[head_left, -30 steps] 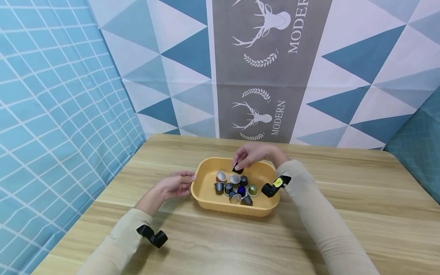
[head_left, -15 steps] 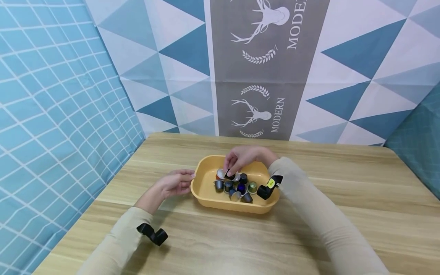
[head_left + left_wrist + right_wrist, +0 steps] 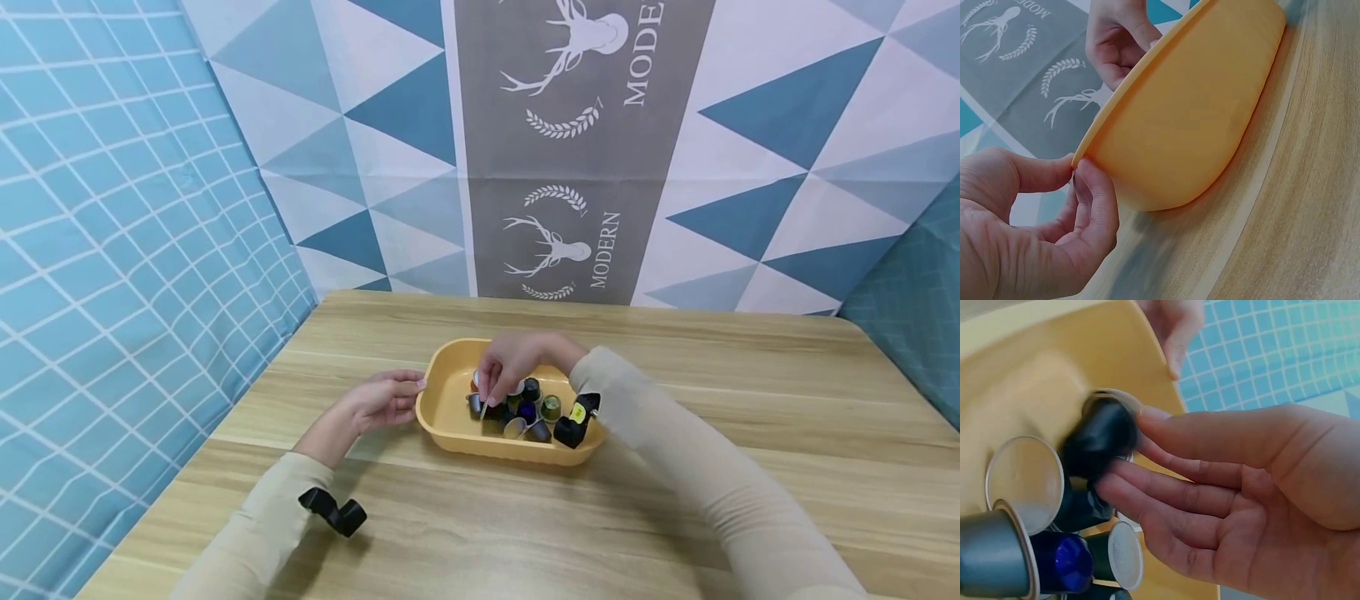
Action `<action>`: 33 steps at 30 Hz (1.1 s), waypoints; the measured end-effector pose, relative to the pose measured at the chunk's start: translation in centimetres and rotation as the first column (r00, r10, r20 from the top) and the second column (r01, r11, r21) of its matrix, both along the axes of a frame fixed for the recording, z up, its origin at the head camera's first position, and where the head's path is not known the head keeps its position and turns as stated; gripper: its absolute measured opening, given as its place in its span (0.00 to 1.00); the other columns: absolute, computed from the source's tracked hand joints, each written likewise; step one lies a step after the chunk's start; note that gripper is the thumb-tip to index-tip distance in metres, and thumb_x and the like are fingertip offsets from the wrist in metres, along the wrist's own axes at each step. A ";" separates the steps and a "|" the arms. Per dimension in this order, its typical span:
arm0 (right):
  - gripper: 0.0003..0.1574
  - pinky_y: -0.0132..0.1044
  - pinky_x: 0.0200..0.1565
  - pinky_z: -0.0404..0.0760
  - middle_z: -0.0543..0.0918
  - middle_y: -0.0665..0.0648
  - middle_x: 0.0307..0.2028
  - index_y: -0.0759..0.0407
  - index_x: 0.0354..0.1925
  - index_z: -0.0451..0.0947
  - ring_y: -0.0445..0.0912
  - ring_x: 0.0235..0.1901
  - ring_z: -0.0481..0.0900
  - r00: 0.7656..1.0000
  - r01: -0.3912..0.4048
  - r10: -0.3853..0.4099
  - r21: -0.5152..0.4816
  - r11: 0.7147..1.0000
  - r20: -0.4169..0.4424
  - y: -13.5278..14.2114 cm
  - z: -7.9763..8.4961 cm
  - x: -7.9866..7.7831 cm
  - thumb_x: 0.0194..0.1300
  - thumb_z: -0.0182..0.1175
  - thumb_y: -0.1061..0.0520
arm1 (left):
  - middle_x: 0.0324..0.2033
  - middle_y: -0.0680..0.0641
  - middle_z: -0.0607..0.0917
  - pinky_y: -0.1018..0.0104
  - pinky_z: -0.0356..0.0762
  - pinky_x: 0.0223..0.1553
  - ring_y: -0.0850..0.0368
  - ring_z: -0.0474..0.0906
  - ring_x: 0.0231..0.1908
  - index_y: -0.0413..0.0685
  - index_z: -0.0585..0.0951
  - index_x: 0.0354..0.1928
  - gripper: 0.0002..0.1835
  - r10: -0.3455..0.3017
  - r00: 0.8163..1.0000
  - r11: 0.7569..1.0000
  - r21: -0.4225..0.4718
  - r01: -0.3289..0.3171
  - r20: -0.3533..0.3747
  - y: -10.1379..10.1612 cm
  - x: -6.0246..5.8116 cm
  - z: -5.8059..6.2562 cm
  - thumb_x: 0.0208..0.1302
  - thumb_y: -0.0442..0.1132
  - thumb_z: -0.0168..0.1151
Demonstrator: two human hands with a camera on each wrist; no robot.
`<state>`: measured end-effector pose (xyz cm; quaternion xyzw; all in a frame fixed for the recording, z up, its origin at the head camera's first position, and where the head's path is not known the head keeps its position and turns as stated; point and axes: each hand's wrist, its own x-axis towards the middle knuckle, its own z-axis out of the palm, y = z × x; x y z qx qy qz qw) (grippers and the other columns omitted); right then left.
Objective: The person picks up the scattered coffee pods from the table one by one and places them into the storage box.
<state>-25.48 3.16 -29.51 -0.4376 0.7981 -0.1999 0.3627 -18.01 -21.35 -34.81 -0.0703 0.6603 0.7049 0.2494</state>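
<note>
A yellow oval-cornered tub (image 3: 517, 454) holds a small heap of coffee capsules. My left hand (image 3: 386, 400) pinches its left rim between thumb and fingers, as the left wrist view shows on the tub wall (image 3: 1191, 106). Inside the tub, my right hand (image 3: 512, 362) pinches a black coffee capsule (image 3: 1100, 434) by its pale rim, tilted and blurred. Beneath and beside it lie a blue capsule (image 3: 1069, 562), a grey-teal capsule (image 3: 988, 556) and one with its foil lid (image 3: 1025, 481) facing up. From the head view, the right hand hides part of the heap.
A green capsule (image 3: 551, 407) lies toward the tub's right side. The tub stands on a wood-grain table (image 3: 480, 533). Behind it hangs a patterned cloth (image 3: 555, 150), with a blue checked cloth (image 3: 135, 250) along the left.
My right hand has moved left and toward me across the tub, carrying the black capsule down close over the heap. The left hand keeps its place on the rim.
</note>
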 end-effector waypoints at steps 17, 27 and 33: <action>0.12 0.27 0.33 0.76 0.87 0.54 0.32 0.67 0.44 0.81 0.34 0.29 0.79 1.000 -0.002 0.001 0.031 1.000 0.020 -0.3 0.0 0.9 0.62 0.62 0.63 | 0.26 0.56 0.81 0.76 0.79 0.30 0.68 0.77 0.26 0.40 0.66 0.56 0.13 -0.015 1.000 1.000 0.009 0.015 0.003 0.1 -0.1 0.0 0.72 0.34 0.48; 0.15 0.34 0.43 0.81 0.86 0.58 0.39 0.64 0.48 0.77 0.36 0.32 0.81 0.997 0.044 -0.048 -0.068 0.997 -0.055 2.8 1.2 1.4 0.64 0.60 0.60 | 0.17 0.57 0.67 0.77 0.76 0.27 0.68 0.65 0.20 0.36 0.65 0.56 0.17 -0.036 0.997 0.991 -0.129 0.027 -0.067 0.6 -0.2 0.5 0.70 0.35 0.51; 0.18 0.40 0.51 0.82 0.85 0.63 0.42 0.67 0.50 0.76 0.40 0.38 0.82 0.988 0.116 -0.130 -0.150 0.982 -0.089 6.3 1.8 2.5 0.66 0.59 0.58 | 0.25 0.55 0.74 0.76 0.78 0.31 0.68 0.72 0.26 0.35 0.66 0.57 0.20 -0.008 0.991 0.973 -0.228 -0.022 -0.132 1.1 -0.3 0.7 0.69 0.37 0.54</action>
